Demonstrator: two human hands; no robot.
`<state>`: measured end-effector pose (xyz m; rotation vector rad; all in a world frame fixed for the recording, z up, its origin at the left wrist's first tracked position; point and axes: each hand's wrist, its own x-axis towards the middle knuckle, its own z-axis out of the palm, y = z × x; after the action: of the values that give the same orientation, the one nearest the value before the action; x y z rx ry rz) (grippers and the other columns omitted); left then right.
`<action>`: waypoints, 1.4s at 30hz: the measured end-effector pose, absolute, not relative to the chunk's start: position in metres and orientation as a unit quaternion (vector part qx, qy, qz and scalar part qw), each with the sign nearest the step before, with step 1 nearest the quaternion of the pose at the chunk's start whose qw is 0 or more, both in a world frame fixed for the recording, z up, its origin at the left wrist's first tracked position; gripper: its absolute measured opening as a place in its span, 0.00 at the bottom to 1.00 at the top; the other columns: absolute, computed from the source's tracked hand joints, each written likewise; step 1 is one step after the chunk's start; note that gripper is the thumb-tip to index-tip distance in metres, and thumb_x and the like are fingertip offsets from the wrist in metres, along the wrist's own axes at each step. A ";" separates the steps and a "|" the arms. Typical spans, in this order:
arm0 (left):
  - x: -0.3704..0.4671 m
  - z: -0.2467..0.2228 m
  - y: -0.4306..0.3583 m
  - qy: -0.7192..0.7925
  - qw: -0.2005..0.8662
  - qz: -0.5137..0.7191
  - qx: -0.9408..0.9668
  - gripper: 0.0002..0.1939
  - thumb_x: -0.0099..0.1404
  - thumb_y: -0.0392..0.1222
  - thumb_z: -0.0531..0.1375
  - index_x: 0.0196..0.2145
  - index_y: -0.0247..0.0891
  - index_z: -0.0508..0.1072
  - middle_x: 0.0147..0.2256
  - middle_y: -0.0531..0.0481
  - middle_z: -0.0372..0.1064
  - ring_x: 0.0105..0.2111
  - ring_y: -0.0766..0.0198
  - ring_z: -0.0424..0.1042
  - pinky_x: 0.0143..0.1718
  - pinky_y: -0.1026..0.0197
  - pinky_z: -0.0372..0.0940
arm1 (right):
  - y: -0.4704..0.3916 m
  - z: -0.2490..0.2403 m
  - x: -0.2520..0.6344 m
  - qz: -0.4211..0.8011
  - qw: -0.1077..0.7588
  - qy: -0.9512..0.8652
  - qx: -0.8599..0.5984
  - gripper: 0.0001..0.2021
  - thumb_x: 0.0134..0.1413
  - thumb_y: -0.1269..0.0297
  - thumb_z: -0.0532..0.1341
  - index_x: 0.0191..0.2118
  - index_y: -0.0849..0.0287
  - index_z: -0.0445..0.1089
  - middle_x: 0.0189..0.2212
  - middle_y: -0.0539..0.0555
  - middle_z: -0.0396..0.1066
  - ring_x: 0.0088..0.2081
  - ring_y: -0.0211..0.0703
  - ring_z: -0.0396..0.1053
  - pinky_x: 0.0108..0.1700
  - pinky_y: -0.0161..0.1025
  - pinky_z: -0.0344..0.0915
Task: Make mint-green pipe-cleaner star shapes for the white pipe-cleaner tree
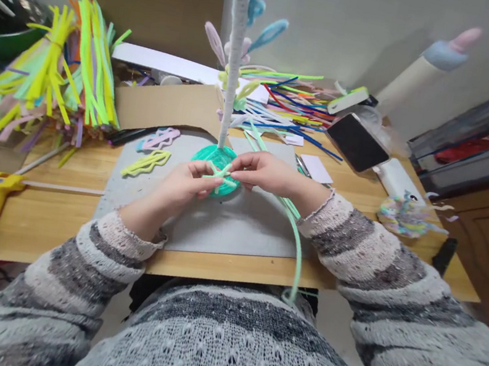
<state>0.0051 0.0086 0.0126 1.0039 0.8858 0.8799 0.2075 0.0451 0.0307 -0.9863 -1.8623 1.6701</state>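
Already, the yellow piece and pink piece look shaped. Left hand and right hand pinch the green piece with narrow grip; its shape seems unfinished.

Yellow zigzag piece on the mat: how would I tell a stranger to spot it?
On the wooden table, find the flat grey mat. Near its left side lies the fuzzy yellow zigzag piece. Its similar neighbour, farther back, is mostly pinkish-lilac.
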 end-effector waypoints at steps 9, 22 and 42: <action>0.006 0.011 0.003 0.325 0.761 0.416 0.377 0.16 0.47 0.35 0.72 0.34 0.35 0.72 0.23 0.54 0.73 0.22 0.70 0.72 0.25 0.69 0.66 | 0.002 0.017 0.196 0.234 0.400 -0.802 -0.377 0.09 0.55 0.76 0.57 0.38 0.61 0.74 0.32 0.53 0.72 0.35 0.39 0.68 0.40 0.39 0.64; 0.010 0.008 -0.005 0.383 0.701 0.400 0.450 0.17 0.46 0.40 0.73 0.32 0.33 0.74 0.24 0.52 0.74 0.22 0.69 0.72 0.28 0.66 0.68 | -0.017 -0.011 0.185 0.596 0.451 -0.534 -0.396 0.14 0.49 0.54 0.66 0.32 0.59 0.69 0.15 0.41 0.59 0.16 0.29 0.53 0.18 0.31 0.49; 0.021 0.004 -0.021 0.496 0.592 0.443 0.455 0.15 0.50 0.43 0.70 0.31 0.37 0.69 0.21 0.55 0.70 0.22 0.68 0.69 0.26 0.66 0.62 | -0.042 -0.008 0.186 0.177 0.367 -0.793 -0.452 0.07 0.61 0.69 0.56 0.34 0.60 0.71 0.29 0.53 0.72 0.30 0.38 0.66 0.33 0.36 0.60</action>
<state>0.0215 -0.0215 0.0036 1.0588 1.1545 1.0317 0.1859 -0.0424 -0.0081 -1.1622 -2.0388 0.4551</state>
